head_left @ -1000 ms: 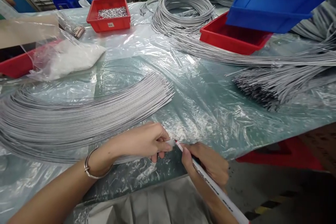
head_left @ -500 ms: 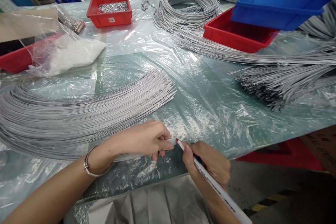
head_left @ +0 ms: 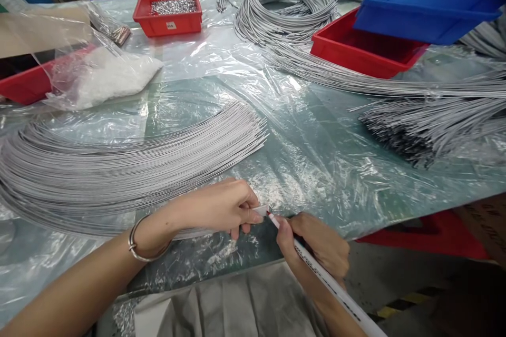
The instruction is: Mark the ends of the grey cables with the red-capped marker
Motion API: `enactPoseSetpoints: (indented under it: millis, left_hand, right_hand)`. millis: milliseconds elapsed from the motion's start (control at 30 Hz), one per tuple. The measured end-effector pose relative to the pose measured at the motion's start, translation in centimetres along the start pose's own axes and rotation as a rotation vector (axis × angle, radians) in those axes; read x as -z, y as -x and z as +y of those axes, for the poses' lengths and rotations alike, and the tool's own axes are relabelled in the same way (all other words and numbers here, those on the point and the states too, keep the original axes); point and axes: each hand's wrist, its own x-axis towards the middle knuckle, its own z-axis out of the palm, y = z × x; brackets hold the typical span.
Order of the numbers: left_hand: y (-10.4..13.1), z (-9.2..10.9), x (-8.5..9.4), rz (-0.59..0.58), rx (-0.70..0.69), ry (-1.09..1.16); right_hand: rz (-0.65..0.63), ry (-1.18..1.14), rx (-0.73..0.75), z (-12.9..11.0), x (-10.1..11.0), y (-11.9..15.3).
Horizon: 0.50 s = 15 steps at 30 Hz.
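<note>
My left hand (head_left: 225,204), with a bangle on its wrist, is closed in a pinch around a small flat whitish piece (head_left: 260,210). What that piece is, and how far it runs inside the fingers, I cannot make out. In my right hand (head_left: 314,242) is a long white marker (head_left: 330,287); its red tip touches or nearly touches the end of the piece. Left of the hands lies a wide, curved bundle of grey wires (head_left: 130,174), its cut ends fanned out above my left hand. Part of the bundle passes behind my left forearm.
Plastic sheeting covers the table (head_left: 300,158). Toward the back stand a red bin of small metal parts (head_left: 168,23), coiled wire (head_left: 284,10), a red bin (head_left: 356,63) and stacked blue bins (head_left: 427,5). Another wire bundle (head_left: 419,126) lies right. A bag of white material (head_left: 114,79) sits left.
The whole view has shifted slightly. Both hands keep nearly the same pose, with the marker tip still at the end of the whitish piece.
</note>
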Motion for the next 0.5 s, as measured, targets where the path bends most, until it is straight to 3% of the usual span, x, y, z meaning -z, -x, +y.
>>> enactPoseSetpoints:
  millis: [133, 500]
  left_hand:
    - [-0.12, -0.33, -0.09, 0.003, -0.014, -0.008]
    - [0.19, 0.14, -0.07, 0.011, 0.001, 0.023]
  right_hand:
    - [0.035, -0.044, 0.039, 0.16, -0.06, 0.06]
    - [-0.037, -0.047, 0.002, 0.17, 0.30, 0.01]
